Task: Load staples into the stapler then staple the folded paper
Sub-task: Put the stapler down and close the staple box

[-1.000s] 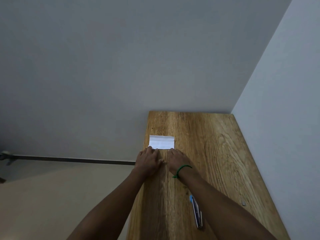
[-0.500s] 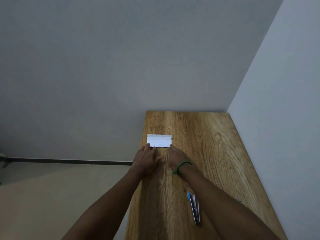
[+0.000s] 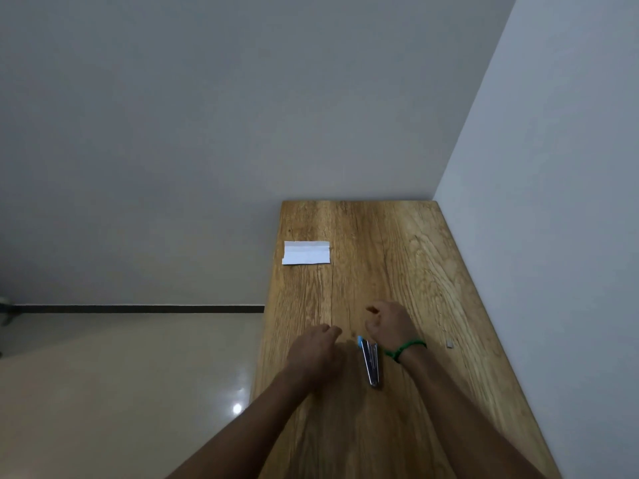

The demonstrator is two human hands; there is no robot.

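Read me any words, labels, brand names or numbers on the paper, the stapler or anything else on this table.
No readable text anywhere.
The folded paper looks blank white; the stapler shows no legible brand; the small grey piece on the table is too small to tell.

Left hand (image 3: pixel 316 350) and right hand (image 3: pixel 390 326) hover loosely curled, empty, over the table (image 3: pixel 397 271), at the stapler's (image 3: pixel 370 363) 9 and 1 o'clock; paper (image 3: pixel 306 252) lies far off at 11, staple strip (image 3: pixel 448 344) at 3
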